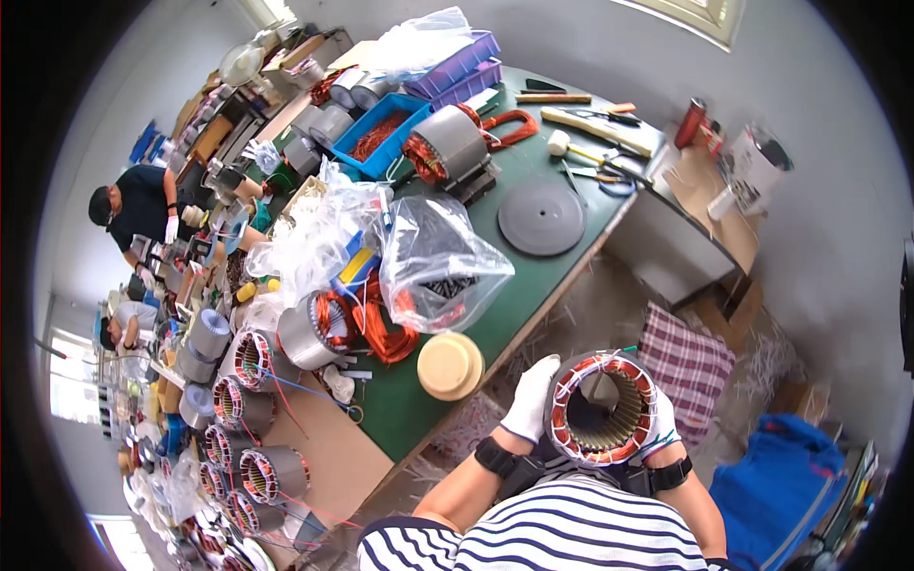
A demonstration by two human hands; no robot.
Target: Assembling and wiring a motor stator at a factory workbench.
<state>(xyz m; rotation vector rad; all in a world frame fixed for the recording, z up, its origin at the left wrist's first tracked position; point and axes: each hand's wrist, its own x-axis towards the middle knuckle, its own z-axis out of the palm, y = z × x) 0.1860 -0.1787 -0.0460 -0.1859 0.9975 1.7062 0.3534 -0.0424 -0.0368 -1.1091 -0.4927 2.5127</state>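
Note:
A motor stator (621, 430) is held in front of my body, its round bore tilted up toward me. Copper windings laced with white cord ring its rim, and a green lead shows at the top. My left hand (529, 400), in a white glove, grips the stator's left side. On the opposite side my right hand (664, 428), also gloved, is closed around it, partly hidden by the stator. Nearest on the table edge stands a cream round block (450, 366). Behind it lie a stator with loose orange coils (386, 333) and a clear plastic bag (443, 252) of dark pieces.
The green table (405, 419) carries a grey disc (543, 217), a mallet (571, 147), scissors (609, 177), another stator (452, 143) and a blue bin (386, 133). Several wound stators (271, 474) stand at left. A plaid cushion (681, 366) is beside me. Co-workers (143, 205) are at far left.

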